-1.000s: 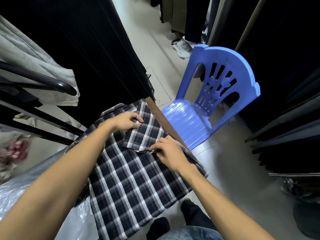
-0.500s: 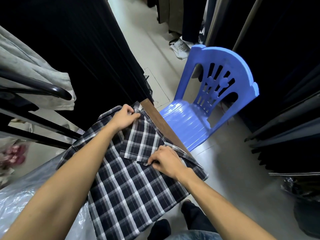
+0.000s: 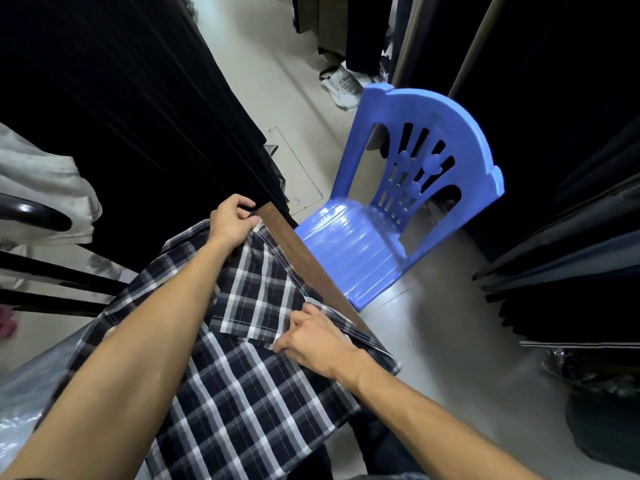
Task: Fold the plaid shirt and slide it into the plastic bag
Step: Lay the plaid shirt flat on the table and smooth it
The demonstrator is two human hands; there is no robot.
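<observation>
Both hands pinch the shirt (image 3: 242,393) spread on the table (image 3: 304,258), the left hand (image 3: 231,221) at its far corner, the right hand (image 3: 311,336) on the folded sleeve, which could spring open if either grip slackens.

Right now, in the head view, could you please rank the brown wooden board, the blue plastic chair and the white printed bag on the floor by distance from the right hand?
1. Brown wooden board, just beyond the right hand.
2. Blue plastic chair, farther right.
3. White printed bag, far up the aisle.
</observation>
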